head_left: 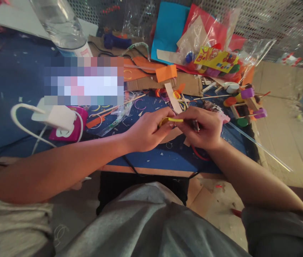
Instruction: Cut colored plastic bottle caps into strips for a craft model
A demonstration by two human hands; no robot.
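Over the blue tabletop [151, 160], near its front edge, both hands meet at a narrow yellow strip [176, 120] that looks like paper. My left hand [148, 130] pinches its curled left end between thumb and fingers. From the other side, my right hand [202, 126] is closed with its fingertips at the strip's right end. Something dark and shiny shows under the right fingers, too covered to name. Just beyond the hands lies a cream paper strip [173, 98]. Paper scraps and thin curled strips are scattered around them.
A white plug adapter [56, 116] sits on a pink power strip [83, 116] at left, with cables. Behind it stands a water bottle [71, 32]. Coloured paper [168, 32] and a plastic bag of clay [218, 60] lie at the back. A small wheeled craft model [243, 103] is at right on cardboard.
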